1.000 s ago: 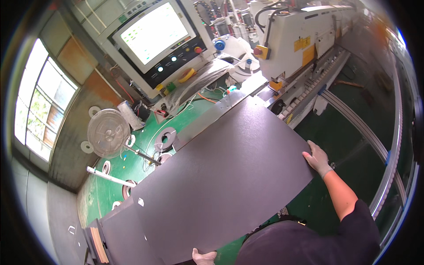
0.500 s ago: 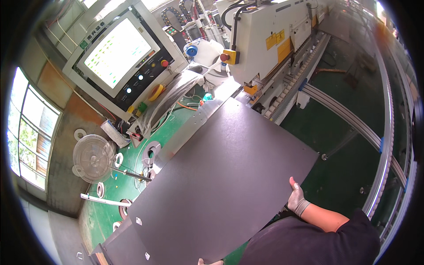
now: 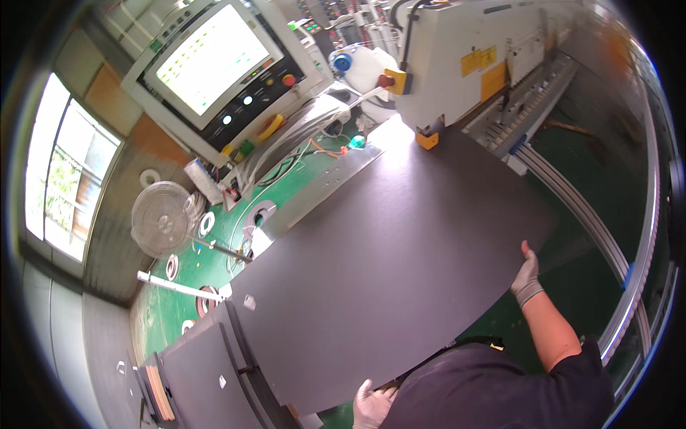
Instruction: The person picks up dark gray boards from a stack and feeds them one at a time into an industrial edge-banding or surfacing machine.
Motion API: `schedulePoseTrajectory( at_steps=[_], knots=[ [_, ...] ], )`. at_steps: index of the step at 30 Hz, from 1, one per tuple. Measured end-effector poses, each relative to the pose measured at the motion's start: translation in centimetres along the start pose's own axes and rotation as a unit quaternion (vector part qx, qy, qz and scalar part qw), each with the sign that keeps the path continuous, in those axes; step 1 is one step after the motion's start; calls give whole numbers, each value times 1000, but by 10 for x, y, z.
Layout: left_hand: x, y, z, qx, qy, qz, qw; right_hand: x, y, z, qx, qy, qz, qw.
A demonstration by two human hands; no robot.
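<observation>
Carrying the dark panel [image 3: 386,272] across mid-frame, we grip its edges — right hand [image 3: 527,275] at right, left hand [image 3: 371,406] at bottom, fingers curled on it — its far end toward the white machine [image 3: 464,64]; keep it level.

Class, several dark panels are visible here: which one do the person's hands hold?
The large dark panel reaching toward the machine, gripped by both hands; the others lie stacked at lower left.

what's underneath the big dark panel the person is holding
The dark panel hides most of what lies below it. Past its edges show the green floor, a grey metal plate by the machine, and stacked panels at its near-left corner. What supports its middle is covered.
</observation>
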State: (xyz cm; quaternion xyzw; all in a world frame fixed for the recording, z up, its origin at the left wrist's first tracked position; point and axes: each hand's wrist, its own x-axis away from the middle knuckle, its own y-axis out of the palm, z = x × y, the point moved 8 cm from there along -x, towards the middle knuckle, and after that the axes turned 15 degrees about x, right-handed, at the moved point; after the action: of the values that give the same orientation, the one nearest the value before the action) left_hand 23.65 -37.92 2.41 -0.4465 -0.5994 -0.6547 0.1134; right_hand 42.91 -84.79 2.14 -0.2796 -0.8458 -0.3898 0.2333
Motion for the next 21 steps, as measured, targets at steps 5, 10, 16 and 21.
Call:
schedulePoseTrajectory(
  at_steps=[5, 10, 16, 21],
  knots=[
    [-14, 36, -43, -209, -47, 10, 977, -65, -56, -58, 8, -55, -37, 998],
    [-26, 85, -45, -745, 8, -27, 667, -76, -74, -112, 20, -107, 5, 994],
    [-7, 177, -27, -644, 181, -131, 732, -33, -32, -47, 30, -90, -48, 994],
    [4, 166, 48, -907, 350, 75, 222, 83, 39, 108, 23, 71, -83, 994]
  ],
)
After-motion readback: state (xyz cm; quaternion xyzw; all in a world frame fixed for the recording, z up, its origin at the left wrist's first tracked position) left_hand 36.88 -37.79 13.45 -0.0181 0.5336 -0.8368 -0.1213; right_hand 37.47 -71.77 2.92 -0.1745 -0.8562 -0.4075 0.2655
